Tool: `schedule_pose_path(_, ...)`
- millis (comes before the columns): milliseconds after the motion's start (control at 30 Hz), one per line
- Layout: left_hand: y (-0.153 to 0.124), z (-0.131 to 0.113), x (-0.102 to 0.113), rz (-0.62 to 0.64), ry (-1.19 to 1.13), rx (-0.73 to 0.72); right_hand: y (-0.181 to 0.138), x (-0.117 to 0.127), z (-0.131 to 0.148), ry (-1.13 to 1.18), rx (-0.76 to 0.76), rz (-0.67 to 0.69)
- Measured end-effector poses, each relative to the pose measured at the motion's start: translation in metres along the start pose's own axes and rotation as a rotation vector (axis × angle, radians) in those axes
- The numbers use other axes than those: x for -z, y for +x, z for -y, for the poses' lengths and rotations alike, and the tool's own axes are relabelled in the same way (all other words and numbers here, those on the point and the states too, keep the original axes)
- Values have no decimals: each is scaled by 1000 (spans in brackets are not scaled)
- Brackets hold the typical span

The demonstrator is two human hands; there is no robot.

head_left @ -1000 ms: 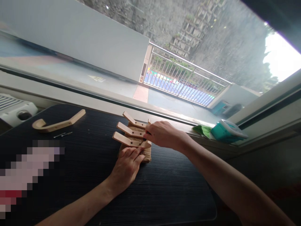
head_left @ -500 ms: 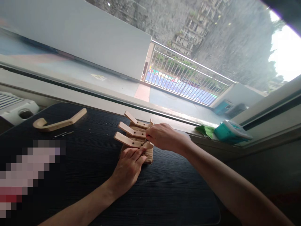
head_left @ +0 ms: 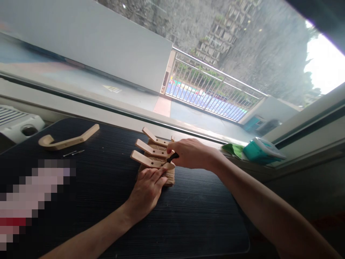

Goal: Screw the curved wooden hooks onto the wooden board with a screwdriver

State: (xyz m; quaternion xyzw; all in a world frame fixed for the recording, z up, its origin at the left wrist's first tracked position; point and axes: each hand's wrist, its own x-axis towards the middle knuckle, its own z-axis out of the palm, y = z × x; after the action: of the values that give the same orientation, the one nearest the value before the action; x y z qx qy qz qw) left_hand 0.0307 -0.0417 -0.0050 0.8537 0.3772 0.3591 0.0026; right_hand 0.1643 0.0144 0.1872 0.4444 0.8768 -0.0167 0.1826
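Several bent wooden hooks [head_left: 144, 159] lie side by side across a rough-edged wooden board [head_left: 169, 180], with dark screws or holes in them. My left hand [head_left: 151, 181] presses on the near side of the board and the nearest hook, its fingers bent over them and holding them. My right hand [head_left: 192, 153] is above the right ends of the hooks, with a dark-handled screwdriver [head_left: 173, 157] at its fingers. The screwdriver slants down to the nearest hook, its tip by a dark spot there. My right thumb is mostly hidden.
On the dark table [head_left: 188, 223], a loose wooden hook [head_left: 67, 142] lies at the left beside thin metal bits [head_left: 74, 153]. A teal box [head_left: 262, 151] and green cloth [head_left: 234, 150] rest on the sill. A white appliance [head_left: 20, 124] stands far left; a pixelated patch covers the lower left.
My right fingers have shifted on the screwdriver, so its dark handle now shows below them. My left hand and the hooks stay in place.
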Motion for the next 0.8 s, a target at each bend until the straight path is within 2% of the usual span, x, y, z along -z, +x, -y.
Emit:
schedule_pose_path(200, 0, 0, 1, 6, -12, 12, 4, 2, 3, 11, 12, -19)
schedule_pose_path(533, 2, -1, 2, -9, 6, 1, 4, -8, -2, -19, -27, 12)
schedule_pose_path(800, 0, -2, 1, -1, 5, -4, -2, -1, 2, 5, -23, -29)
